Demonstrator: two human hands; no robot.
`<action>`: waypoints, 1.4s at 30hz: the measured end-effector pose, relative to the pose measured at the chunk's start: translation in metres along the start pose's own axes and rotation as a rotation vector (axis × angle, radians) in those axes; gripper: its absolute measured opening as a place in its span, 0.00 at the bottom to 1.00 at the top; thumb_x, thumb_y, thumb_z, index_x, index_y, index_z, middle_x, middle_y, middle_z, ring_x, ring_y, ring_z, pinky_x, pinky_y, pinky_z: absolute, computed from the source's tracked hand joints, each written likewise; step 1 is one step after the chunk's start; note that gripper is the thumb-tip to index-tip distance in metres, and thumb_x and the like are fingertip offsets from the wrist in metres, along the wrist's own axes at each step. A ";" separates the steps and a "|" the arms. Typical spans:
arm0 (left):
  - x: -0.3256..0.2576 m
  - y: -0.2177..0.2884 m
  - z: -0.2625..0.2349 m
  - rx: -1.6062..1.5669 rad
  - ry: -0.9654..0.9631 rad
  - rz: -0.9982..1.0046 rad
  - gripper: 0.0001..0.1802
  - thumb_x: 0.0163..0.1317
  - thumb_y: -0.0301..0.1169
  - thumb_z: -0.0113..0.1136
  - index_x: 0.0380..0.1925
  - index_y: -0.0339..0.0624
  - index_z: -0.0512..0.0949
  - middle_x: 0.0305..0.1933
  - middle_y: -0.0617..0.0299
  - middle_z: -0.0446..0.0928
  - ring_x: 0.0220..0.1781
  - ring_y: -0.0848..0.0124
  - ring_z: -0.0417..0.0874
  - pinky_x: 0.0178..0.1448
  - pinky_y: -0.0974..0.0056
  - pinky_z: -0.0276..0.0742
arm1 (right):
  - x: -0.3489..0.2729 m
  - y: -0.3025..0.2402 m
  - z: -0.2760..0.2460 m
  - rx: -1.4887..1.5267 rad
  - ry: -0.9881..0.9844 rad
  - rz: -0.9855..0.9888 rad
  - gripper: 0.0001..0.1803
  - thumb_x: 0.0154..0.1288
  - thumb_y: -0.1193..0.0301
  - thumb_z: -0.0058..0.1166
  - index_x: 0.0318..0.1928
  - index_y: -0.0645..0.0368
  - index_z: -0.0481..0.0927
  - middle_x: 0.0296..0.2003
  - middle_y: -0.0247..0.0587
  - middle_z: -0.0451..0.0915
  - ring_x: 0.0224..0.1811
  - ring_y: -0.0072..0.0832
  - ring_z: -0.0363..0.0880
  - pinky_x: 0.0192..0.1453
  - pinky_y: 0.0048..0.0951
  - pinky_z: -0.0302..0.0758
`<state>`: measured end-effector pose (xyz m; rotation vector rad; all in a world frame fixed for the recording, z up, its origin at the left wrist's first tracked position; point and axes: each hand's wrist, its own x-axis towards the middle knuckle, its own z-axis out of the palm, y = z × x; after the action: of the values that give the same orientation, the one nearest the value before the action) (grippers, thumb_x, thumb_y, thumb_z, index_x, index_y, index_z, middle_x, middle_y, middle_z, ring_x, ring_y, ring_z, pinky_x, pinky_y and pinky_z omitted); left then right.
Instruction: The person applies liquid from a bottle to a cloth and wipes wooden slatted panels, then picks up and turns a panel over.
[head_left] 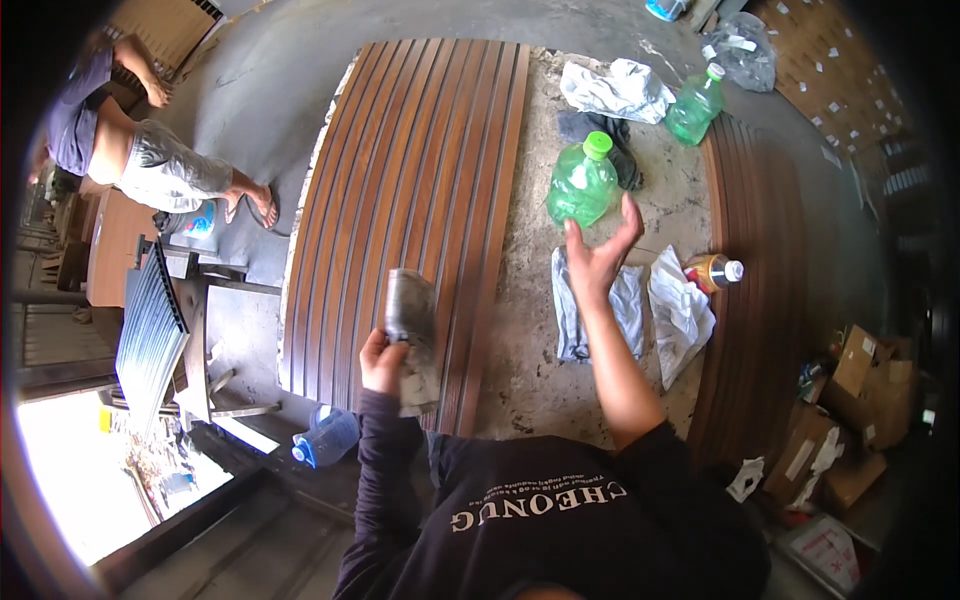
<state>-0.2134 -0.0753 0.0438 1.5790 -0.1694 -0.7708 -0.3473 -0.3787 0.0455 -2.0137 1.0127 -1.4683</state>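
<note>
My left hand (pixel 383 362) is closed on a folded grey cloth (pixel 410 305), blurred at its lower part, over the near part of a ribbed brown wood panel (pixel 400 170). My right hand (pixel 603 255) reaches forward with thumb and fingers spread. Just beyond its fingertips stands a green plastic bottle (pixel 580 185) with a bright green cap; whether they touch is hard to tell. Behind that bottle lies a dark cloth (pixel 628 165). Near my right forearm a light blue-grey cloth (pixel 628 315) and a white cloth (pixel 682 320) rest on the stained worktable (pixel 530 360).
A second green bottle (pixel 694 108) and a white crumpled cloth (pixel 618 90) are at the far right. A white-capped amber bottle (pixel 712 272) lies beside more ribbed panels (pixel 755 300). Cardboard boxes (pixel 840 420) stand right, a blue water jug (pixel 328 438) left. Another person (pixel 150 160) is at the far left.
</note>
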 end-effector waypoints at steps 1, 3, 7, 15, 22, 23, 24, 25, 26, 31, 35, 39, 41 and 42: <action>-0.003 0.010 -0.010 -0.464 -0.194 -0.066 0.21 0.54 0.25 0.51 0.50 0.32 0.72 0.44 0.48 0.78 0.42 0.61 0.81 0.48 0.60 0.79 | 0.011 0.006 0.004 0.007 0.004 -0.007 0.44 0.49 0.70 0.67 0.63 0.63 0.56 0.61 0.57 0.58 0.66 0.49 0.57 0.69 0.45 0.55; -0.034 0.048 0.016 -0.944 -0.305 -0.134 0.26 0.59 0.30 0.54 0.58 0.33 0.65 0.52 0.44 0.74 0.50 0.56 0.79 0.57 0.54 0.77 | 0.027 0.025 0.011 0.149 -0.235 0.124 0.45 0.48 0.69 0.68 0.64 0.61 0.56 0.60 0.59 0.63 0.63 0.48 0.64 0.65 0.42 0.62; -0.034 -0.002 0.030 -0.570 -0.126 -0.113 0.19 0.59 0.30 0.58 0.49 0.35 0.72 0.44 0.54 0.79 0.43 0.65 0.81 0.50 0.62 0.77 | 0.046 0.056 -0.003 0.061 -0.337 0.181 0.39 0.53 0.70 0.66 0.62 0.55 0.58 0.48 0.52 0.78 0.50 0.45 0.78 0.53 0.39 0.73; -0.020 -0.017 0.032 -0.506 -0.026 -0.046 0.19 0.51 0.17 0.50 0.47 0.34 0.73 0.38 0.56 0.80 0.37 0.65 0.82 0.45 0.63 0.79 | 0.028 -0.063 -0.057 0.082 -1.104 -0.144 0.38 0.57 0.61 0.63 0.64 0.46 0.57 0.45 0.52 0.79 0.44 0.44 0.81 0.48 0.41 0.78; -0.001 -0.044 0.046 -0.679 -0.194 -0.163 0.28 0.44 0.18 0.41 0.51 0.33 0.69 0.44 0.48 0.77 0.42 0.53 0.82 0.51 0.49 0.80 | -0.004 -0.118 -0.066 -0.306 -1.686 -0.298 0.36 0.58 0.54 0.59 0.66 0.42 0.60 0.17 0.40 0.77 0.20 0.33 0.78 0.32 0.37 0.79; -0.005 -0.046 0.048 -0.683 -0.192 -0.160 0.28 0.44 0.18 0.41 0.51 0.33 0.69 0.44 0.48 0.77 0.42 0.53 0.82 0.51 0.49 0.80 | -0.004 -0.118 -0.066 -0.305 -1.677 -0.321 0.36 0.58 0.55 0.60 0.65 0.43 0.61 0.19 0.44 0.79 0.23 0.36 0.80 0.34 0.38 0.80; -0.008 -0.049 0.052 -0.779 -0.207 -0.187 0.29 0.44 0.18 0.41 0.52 0.33 0.69 0.45 0.47 0.76 0.43 0.52 0.81 0.51 0.48 0.80 | -0.004 -0.119 -0.064 -0.307 -1.679 -0.326 0.36 0.58 0.55 0.60 0.65 0.43 0.61 0.19 0.44 0.79 0.23 0.36 0.80 0.34 0.38 0.80; -0.013 -0.048 0.055 -0.875 -0.223 -0.218 0.29 0.44 0.18 0.41 0.52 0.34 0.68 0.45 0.46 0.76 0.44 0.50 0.81 0.52 0.46 0.80 | -0.004 -0.121 -0.063 -0.323 -1.688 -0.328 0.36 0.57 0.55 0.60 0.65 0.43 0.61 0.21 0.46 0.80 0.26 0.39 0.81 0.38 0.40 0.79; -0.017 -0.041 0.056 -0.883 -0.197 -0.267 0.29 0.44 0.19 0.41 0.52 0.33 0.67 0.45 0.46 0.75 0.45 0.48 0.80 0.52 0.45 0.79 | -0.003 -0.123 -0.062 -0.339 -1.696 -0.329 0.36 0.56 0.56 0.61 0.64 0.43 0.62 0.24 0.47 0.81 0.29 0.42 0.83 0.41 0.41 0.79; -0.010 -0.048 0.055 -0.923 -0.205 -0.279 0.28 0.44 0.20 0.42 0.51 0.32 0.68 0.43 0.46 0.76 0.44 0.49 0.80 0.52 0.45 0.79 | -0.001 -0.126 -0.057 -0.348 -1.666 -0.371 0.35 0.56 0.57 0.61 0.63 0.43 0.63 0.24 0.47 0.81 0.32 0.42 0.83 0.44 0.41 0.78; 0.011 -0.031 0.058 -0.790 -0.144 -0.145 0.23 0.45 0.21 0.43 0.44 0.32 0.73 0.37 0.53 0.77 0.36 0.60 0.80 0.44 0.60 0.81 | 0.014 -0.123 -0.053 -0.389 -1.674 -0.249 0.37 0.54 0.57 0.63 0.63 0.43 0.61 0.32 0.50 0.83 0.38 0.47 0.82 0.45 0.43 0.78; 0.064 -0.002 0.051 -0.724 -0.110 -0.171 0.19 0.48 0.23 0.47 0.42 0.34 0.74 0.35 0.55 0.77 0.34 0.64 0.79 0.41 0.62 0.79 | 0.033 -0.090 -0.049 -0.162 -1.387 -0.136 0.42 0.54 0.59 0.64 0.66 0.44 0.55 0.45 0.52 0.80 0.48 0.43 0.80 0.52 0.44 0.78; 0.083 0.023 0.054 -0.635 -0.024 -0.089 0.19 0.48 0.22 0.49 0.43 0.33 0.74 0.34 0.57 0.77 0.34 0.64 0.80 0.40 0.63 0.79 | 0.050 -0.068 -0.046 -0.099 -1.164 -0.028 0.44 0.53 0.61 0.66 0.67 0.43 0.55 0.50 0.50 0.78 0.52 0.45 0.78 0.58 0.41 0.76; 0.090 0.030 0.057 -0.536 -0.032 0.070 0.22 0.49 0.24 0.52 0.48 0.35 0.74 0.42 0.50 0.77 0.41 0.59 0.80 0.46 0.59 0.77 | 0.059 -0.053 -0.046 -0.070 -1.058 -0.053 0.44 0.52 0.62 0.67 0.67 0.44 0.56 0.50 0.50 0.78 0.52 0.45 0.78 0.57 0.40 0.76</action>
<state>-0.1667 -0.1758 0.0397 1.0480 -0.0344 -0.7146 -0.3649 -0.3879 0.1355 -2.3793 0.5279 -0.2191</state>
